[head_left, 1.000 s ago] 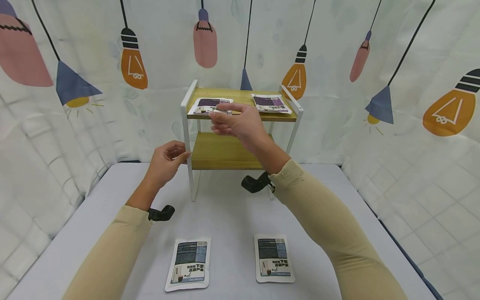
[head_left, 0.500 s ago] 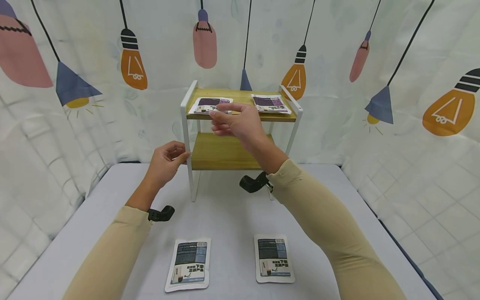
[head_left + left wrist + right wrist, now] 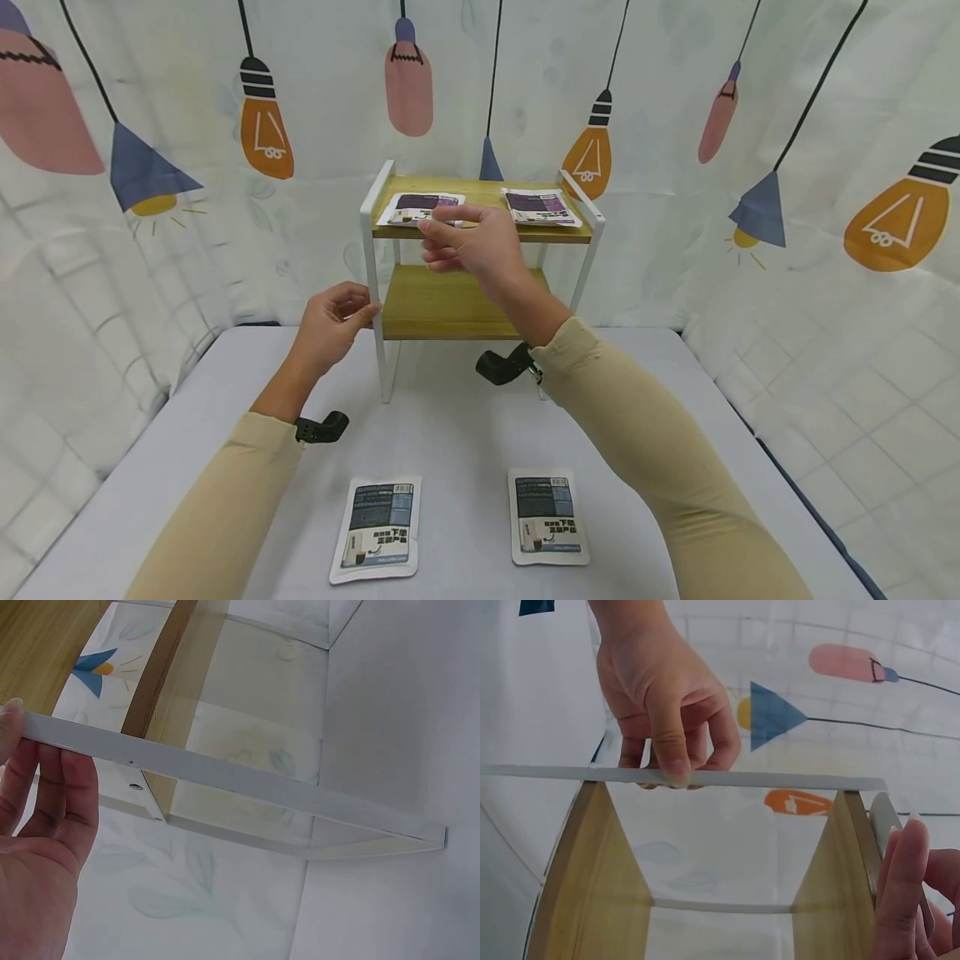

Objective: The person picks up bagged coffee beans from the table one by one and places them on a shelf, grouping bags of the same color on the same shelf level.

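Note:
A small two-tier shelf with wooden boards (image 3: 442, 304) and a white metal frame stands at the back of the table. My left hand (image 3: 330, 325) grips its front left leg (image 3: 225, 776), thumb on one side and fingers on the other. On the top board lie two white pouches with purple labels, a left pouch (image 3: 408, 210) and a right pouch (image 3: 542, 207). My right hand (image 3: 483, 250) is at the left pouch's front edge, which it appears to pinch between thumb and fingers; the fingers partly hide that contact. In the right wrist view, the pouch's edge (image 3: 883, 814) shows beside the fingertips.
Two more pouches lie flat on the white tablecloth near the front, a left one (image 3: 378, 529) and a right one (image 3: 550, 517), with dark blue labels. Patterned white curtains (image 3: 322, 100) surround the table on the back and both sides.
The left pouch on the top board sits very slightly farther back and flatter. My right wrist has shifted a touch to the left. My left hand holds still on the leg.

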Motion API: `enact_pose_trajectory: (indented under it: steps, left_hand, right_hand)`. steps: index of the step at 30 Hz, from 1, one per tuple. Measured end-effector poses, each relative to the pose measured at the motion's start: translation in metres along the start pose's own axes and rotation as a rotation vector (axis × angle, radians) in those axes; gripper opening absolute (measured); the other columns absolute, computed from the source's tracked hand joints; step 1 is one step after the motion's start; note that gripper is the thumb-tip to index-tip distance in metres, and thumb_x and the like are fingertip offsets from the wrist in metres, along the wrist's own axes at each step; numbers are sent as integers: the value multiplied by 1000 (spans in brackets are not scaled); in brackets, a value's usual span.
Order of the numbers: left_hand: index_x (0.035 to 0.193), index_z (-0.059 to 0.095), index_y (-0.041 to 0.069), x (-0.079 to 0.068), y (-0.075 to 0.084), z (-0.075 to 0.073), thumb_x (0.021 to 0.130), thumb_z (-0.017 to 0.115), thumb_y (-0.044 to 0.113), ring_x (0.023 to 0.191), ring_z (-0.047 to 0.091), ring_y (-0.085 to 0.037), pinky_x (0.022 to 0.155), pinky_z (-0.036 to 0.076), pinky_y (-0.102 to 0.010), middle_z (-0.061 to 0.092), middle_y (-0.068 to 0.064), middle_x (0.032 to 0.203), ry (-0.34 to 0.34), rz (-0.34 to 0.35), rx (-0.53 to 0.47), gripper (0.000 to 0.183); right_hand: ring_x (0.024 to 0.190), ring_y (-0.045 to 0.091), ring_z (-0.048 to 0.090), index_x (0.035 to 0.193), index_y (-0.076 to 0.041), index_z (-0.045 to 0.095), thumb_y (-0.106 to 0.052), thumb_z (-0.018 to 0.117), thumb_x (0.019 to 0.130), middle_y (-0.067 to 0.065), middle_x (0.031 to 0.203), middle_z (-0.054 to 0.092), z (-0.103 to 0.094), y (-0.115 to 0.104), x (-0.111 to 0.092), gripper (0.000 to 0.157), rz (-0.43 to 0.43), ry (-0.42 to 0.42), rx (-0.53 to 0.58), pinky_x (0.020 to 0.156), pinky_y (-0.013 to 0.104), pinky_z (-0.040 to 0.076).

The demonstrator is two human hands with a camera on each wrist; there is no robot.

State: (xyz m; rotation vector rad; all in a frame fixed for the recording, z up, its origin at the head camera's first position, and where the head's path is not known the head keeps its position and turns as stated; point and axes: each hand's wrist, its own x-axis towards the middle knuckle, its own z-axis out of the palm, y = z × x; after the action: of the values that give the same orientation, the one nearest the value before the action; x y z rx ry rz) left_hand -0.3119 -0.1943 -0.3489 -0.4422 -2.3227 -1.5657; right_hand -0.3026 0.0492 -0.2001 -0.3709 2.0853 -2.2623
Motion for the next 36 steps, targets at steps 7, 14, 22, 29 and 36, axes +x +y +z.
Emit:
enact_pose_trajectory:
  steps: [7,14,22,29,36]
  left_hand:
    - [117,65,4,0,0,0,100,68,26,98,69,-6,84,57,-14,67,-1,102,3,8,2,28]
    - [115,65,4,-1,0,1,100,68,22,96,70,-6,81,59,-16,66,-2,100,3,19,-25,23]
    - [116,64,2,0,1,1,100,68,22,95,70,-6,82,59,-16,66,-2,101,1,16,-25,25]
    - [116,66,7,0,1,1,100,68,23,97,70,-7,82,59,-16,67,-1,102,-1,9,-23,23]
    - [116,66,6,-1,2,0,100,68,23,96,70,-7,83,59,-17,67,-1,102,-5,13,-17,23]
  right_hand:
    - [64,21,74,103,-4,77,-17,81,87,15,81,74,3,2,-2,21,-44,10,-37,68,35,64]
    - [62,21,74,101,-3,76,-16,80,89,16,80,74,4,2,-2,18,-54,17,-38,68,37,64]
    - [63,22,74,105,-3,76,-17,78,91,17,82,75,4,2,-1,20,-55,23,-54,67,36,64]
    - [63,22,74,104,-2,76,-15,78,91,17,81,74,6,1,1,18,-52,24,-45,68,37,64]
    - [65,22,75,102,-4,77,-16,77,91,17,82,74,7,-1,1,16,-58,38,-71,67,36,64]
